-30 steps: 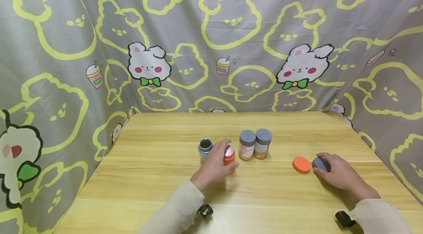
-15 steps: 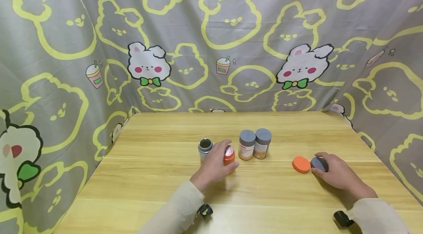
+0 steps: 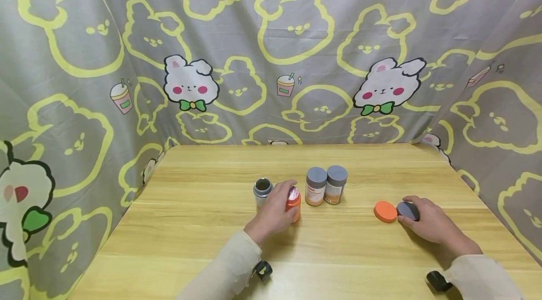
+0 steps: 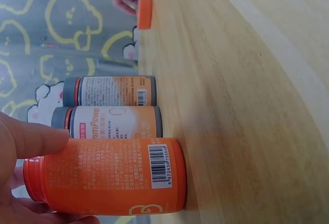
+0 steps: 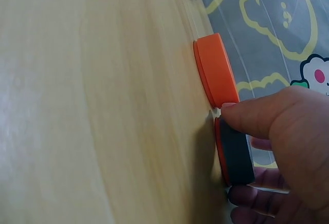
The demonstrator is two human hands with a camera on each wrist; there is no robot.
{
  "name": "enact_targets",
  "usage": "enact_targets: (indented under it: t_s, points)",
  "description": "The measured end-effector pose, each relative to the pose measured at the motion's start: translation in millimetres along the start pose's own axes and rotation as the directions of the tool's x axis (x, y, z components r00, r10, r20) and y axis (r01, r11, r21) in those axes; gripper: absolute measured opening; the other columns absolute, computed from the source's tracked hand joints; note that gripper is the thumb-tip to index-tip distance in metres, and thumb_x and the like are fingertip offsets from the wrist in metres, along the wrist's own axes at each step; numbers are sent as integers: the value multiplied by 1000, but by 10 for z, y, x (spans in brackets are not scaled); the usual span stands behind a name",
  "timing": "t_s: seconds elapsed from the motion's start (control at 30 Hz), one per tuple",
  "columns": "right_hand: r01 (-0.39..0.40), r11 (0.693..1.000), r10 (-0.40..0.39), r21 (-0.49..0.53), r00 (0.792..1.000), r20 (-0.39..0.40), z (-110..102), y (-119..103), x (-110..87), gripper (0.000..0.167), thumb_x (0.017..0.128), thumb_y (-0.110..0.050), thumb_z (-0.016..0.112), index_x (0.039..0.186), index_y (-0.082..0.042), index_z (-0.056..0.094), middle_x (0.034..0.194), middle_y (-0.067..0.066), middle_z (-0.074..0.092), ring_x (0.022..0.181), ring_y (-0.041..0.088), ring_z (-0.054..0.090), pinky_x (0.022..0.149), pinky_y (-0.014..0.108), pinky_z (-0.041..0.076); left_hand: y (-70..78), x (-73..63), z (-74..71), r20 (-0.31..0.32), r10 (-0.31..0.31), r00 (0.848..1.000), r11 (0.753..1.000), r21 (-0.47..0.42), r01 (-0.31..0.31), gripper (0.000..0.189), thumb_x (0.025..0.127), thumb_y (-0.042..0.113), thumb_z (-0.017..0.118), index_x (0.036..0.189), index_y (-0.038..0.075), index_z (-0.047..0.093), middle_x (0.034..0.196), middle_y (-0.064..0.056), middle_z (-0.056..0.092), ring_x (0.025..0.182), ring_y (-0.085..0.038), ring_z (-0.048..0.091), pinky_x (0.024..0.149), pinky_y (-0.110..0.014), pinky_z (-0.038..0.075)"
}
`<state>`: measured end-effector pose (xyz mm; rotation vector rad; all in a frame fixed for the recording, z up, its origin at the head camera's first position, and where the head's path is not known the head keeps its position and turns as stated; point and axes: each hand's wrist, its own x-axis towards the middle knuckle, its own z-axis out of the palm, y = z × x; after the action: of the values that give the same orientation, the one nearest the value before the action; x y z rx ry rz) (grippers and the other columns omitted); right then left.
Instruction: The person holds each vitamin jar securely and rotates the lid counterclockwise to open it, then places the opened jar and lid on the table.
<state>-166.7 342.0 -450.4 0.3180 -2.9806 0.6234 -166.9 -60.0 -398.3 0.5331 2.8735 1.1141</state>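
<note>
My left hand (image 3: 272, 210) grips an orange bottle (image 4: 113, 178) standing upright on the table, thumb on one side and fingers on the other near its neck. The bottle's lid is off and a shiny seal shows on top. Just left of it, partly behind the hand, stands an uncapped grey bottle (image 3: 263, 188) with a dark mouth. At the right, my right hand (image 3: 436, 225) pinches a dark grey lid (image 5: 237, 152) by its edge. That lid lies on the table beside an orange lid (image 3: 385, 211), very close to it or touching.
Two bottles with grey lids, one with a white and orange label (image 3: 315, 193) and its neighbour (image 3: 336, 191), stand side by side right of the orange bottle. A patterned curtain (image 3: 241, 93) surrounds the wooden table (image 3: 338, 253) at the back and sides.
My right hand has slid the grey lid slightly left, up to the orange lid. The left thumb has drawn in a little against the orange bottle, which stays in place.
</note>
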Motion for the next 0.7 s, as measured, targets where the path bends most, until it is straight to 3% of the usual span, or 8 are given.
enact_targets:
  t_s: [0.43,0.7]
  points:
    - [35,999,-35,-18,999,8,-52,32,-26,65,84,-31,75,126,11,49,103,31,57,91,40,58,73,54,48,-30,31,-1,-12,25,1000,999,22,-25,63,88,13,72,143,10,41,140,-12,44,127,-30,44,103,-45,40]
    - [31,1000,-31,1,999,-12,-191,-30,-30,63,86,-27,73,128,11,47,110,37,54,98,52,55,77,62,46,-12,29,-38,-18,30,999,999,11,-30,68,87,23,74,144,11,39,141,-12,43,126,-29,45,102,-45,41]
